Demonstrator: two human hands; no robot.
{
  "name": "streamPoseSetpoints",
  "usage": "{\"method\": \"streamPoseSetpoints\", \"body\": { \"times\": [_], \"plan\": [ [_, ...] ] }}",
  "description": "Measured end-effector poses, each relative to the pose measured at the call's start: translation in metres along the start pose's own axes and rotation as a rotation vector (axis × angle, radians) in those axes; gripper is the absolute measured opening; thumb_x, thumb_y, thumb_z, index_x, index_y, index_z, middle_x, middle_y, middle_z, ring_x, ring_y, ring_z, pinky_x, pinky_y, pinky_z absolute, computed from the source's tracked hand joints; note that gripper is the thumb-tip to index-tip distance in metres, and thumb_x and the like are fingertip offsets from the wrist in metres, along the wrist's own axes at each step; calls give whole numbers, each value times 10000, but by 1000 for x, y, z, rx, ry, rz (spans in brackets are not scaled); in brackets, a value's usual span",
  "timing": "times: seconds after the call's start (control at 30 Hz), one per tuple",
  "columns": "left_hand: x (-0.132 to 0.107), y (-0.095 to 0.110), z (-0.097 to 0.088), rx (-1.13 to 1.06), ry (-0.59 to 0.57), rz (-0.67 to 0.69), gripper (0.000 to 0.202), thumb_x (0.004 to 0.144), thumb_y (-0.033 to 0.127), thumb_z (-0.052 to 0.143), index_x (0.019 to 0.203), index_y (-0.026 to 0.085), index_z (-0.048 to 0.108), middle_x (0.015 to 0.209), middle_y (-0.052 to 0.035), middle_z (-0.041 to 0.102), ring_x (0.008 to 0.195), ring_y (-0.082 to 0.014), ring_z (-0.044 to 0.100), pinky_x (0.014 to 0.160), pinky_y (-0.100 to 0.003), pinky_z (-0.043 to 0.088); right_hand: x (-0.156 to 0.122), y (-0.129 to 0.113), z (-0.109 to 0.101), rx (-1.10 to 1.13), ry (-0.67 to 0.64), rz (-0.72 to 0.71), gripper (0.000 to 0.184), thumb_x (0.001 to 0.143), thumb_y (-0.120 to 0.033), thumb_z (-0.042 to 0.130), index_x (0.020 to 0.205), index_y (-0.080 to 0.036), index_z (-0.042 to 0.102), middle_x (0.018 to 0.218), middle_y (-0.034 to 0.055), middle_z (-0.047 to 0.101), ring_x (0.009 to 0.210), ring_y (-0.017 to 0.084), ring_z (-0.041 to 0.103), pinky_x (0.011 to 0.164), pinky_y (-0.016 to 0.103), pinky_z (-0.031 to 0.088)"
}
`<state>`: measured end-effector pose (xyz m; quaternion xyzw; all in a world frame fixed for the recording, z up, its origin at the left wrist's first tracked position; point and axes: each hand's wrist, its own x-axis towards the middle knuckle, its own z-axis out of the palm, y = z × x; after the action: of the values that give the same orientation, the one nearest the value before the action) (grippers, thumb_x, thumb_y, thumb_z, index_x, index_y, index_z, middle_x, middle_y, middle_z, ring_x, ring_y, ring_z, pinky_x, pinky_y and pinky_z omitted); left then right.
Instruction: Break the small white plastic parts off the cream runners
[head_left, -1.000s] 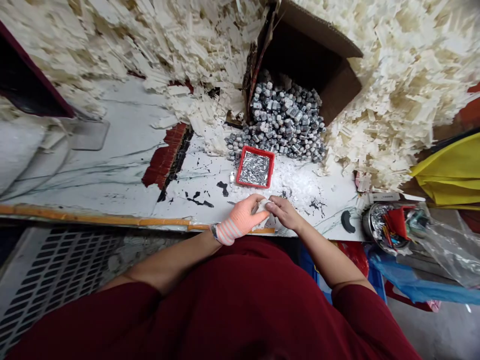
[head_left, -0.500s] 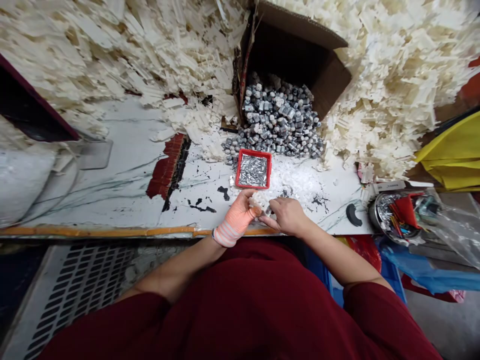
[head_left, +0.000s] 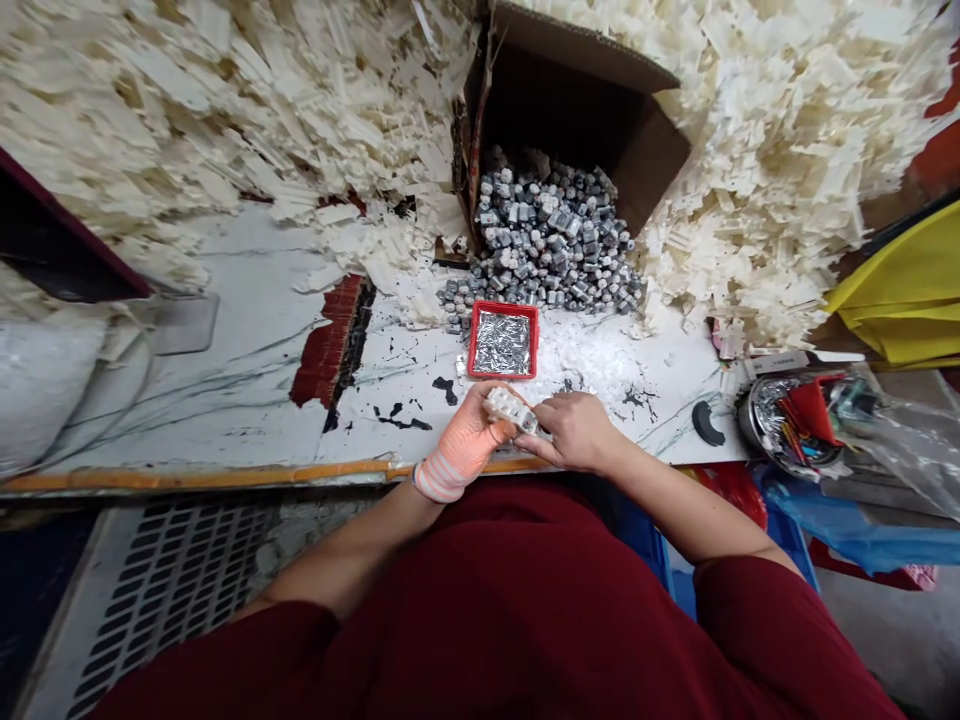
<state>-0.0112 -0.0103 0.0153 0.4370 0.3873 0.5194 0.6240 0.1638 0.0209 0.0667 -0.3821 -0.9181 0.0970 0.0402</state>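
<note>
My left hand [head_left: 466, 440], in an orange-and-white striped glove, is closed around a white plastic part [head_left: 508, 408] with a bumpy, compartmented top. My bare right hand [head_left: 574, 430] is closed at the part's right end, fingers and thumb pinched there. A small greyish piece shows at that end; its kind I cannot make out, and the right fingertips are partly hidden. Just beyond my hands stands a red tray [head_left: 471, 350] full of thin silver metal pins [head_left: 502, 342].
A tipped cardboard box [head_left: 660, 170] spills small grey-and-white motor-like cylinders [head_left: 559, 240]. Heaps of cream plastic pieces [head_left: 360, 90] flank it. Small white bits [head_left: 592, 355] lie right of the tray. On the right are a black curved piece [head_left: 706, 424] and a metal bowl [head_left: 750, 425] of tools.
The white part has tilted in my left hand, so its compartmented top shows more clearly. My right hand stays at its right end. The view has shifted slightly.
</note>
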Motion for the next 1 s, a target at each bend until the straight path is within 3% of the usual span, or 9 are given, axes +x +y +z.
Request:
{"method": "streamPoseSetpoints", "body": {
  "times": [0.1,0.23,0.33,0.47,0.63,0.73,0.87,1.0],
  "plan": [
    [0,1,-2,158,18,-2,430,698,376,708,1020,205,480,973,-37,593,858,-173,568,814,-312,457,2,-1,-4,-6,92,25,627,803,-742,380,824,-161,615,755,98,624,673,194,514,585,292,269],
    [-5,6,3,397,63,-5,315,685,211,673,975,198,549,865,-6,594,708,-135,525,718,-275,443,9,-6,0,2,146,-34,565,890,-645,330,788,-161,605,725,92,588,693,193,483,606,297,279],
    [-8,8,5,469,103,-15,303,686,185,655,977,195,572,824,5,588,649,-118,493,689,-271,435,12,-8,6,50,161,-63,530,909,-605,335,749,-168,589,674,70,558,664,180,464,608,296,284],
    [-6,7,2,227,89,-63,407,667,300,724,1008,196,527,837,2,578,706,-136,525,692,-274,454,11,-7,12,179,254,-15,486,896,-606,376,746,-183,562,704,63,558,689,182,483,630,302,336],
    [-2,8,2,-166,41,-124,538,658,494,729,1026,212,457,897,-12,548,800,-159,536,726,-285,466,6,-11,13,425,539,-31,515,719,-673,599,941,-210,558,944,99,565,923,247,518,797,394,427],
    [-6,11,4,-309,-16,-179,540,649,435,762,1037,224,451,892,-1,534,784,-146,535,721,-276,467,6,-20,15,487,589,-67,455,686,-567,697,953,-230,548,938,81,535,933,246,509,808,416,437],
    [-13,12,12,-412,-39,-182,436,693,348,744,1015,223,479,859,16,507,737,-111,505,688,-237,446,7,-33,19,581,686,-67,298,719,-361,701,912,-238,511,890,48,474,898,215,490,758,385,450],
    [-15,9,13,-403,-54,-155,393,718,344,712,1013,224,483,855,14,511,721,-108,499,675,-230,430,8,-41,27,619,707,-59,247,730,-305,679,868,-236,485,869,37,437,884,209,470,757,390,451]
  ]
}}
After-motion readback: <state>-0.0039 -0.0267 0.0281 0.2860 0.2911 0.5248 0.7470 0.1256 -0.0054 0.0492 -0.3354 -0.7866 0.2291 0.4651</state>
